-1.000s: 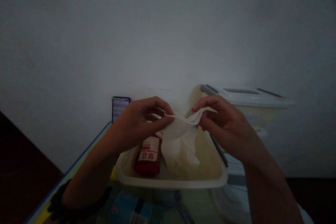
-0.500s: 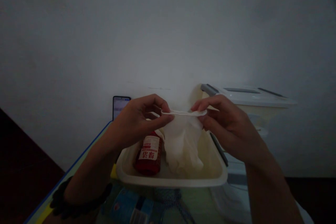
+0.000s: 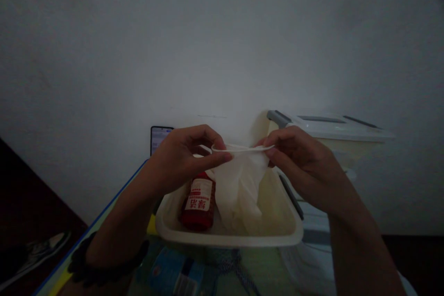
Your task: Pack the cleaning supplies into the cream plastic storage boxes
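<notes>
A thin white disposable glove (image 3: 239, 185) hangs fingers-down with its rolled cuff at the top. My left hand (image 3: 194, 152) pinches the cuff's left side between thumb and fingers. At the other side, my right hand (image 3: 298, 162) grips the cuff the same way, so the opening is stretched between them. Below hangs a white plastic basin (image 3: 229, 240), over which the glove dangles. Inside the basin, left of the glove, lies a red bottle (image 3: 198, 201) with a pale label.
A phone (image 3: 160, 141) leans against the wall behind my left hand. To the right stands a white lidded box (image 3: 340, 128) with grey clasps. A blue packet (image 3: 175, 273) and a patterned cord (image 3: 236, 266) lie in front of the basin. A shoe (image 3: 45, 252) shows at lower left.
The glove's cuff has opened slightly between my hands, and its hanging part has swung a little left. A shoe has come into view at the lower left.
</notes>
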Action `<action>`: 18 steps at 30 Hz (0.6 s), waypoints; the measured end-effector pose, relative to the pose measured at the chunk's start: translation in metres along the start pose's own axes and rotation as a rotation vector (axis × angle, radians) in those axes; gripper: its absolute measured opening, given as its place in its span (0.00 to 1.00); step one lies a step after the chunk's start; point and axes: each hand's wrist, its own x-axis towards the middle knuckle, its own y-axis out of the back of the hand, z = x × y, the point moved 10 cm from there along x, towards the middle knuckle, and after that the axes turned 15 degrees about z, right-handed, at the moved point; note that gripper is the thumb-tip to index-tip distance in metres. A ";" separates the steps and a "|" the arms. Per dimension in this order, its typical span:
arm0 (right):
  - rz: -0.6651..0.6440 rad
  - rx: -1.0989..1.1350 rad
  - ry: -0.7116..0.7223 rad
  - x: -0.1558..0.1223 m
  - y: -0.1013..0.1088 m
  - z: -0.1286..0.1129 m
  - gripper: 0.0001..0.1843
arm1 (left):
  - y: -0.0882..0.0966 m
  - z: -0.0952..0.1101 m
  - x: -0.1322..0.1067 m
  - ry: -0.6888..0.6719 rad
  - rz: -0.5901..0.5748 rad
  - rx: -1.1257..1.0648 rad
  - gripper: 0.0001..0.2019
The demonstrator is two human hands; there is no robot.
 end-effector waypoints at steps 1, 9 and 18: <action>-0.001 -0.007 0.020 0.000 0.000 -0.001 0.04 | 0.001 0.001 0.001 -0.017 0.005 0.006 0.08; -0.063 -0.162 0.062 -0.001 -0.009 -0.010 0.08 | 0.003 0.008 0.002 -0.097 0.024 -0.002 0.05; -0.081 -0.299 0.146 -0.001 -0.013 -0.017 0.05 | 0.006 0.008 0.002 -0.115 0.037 0.007 0.05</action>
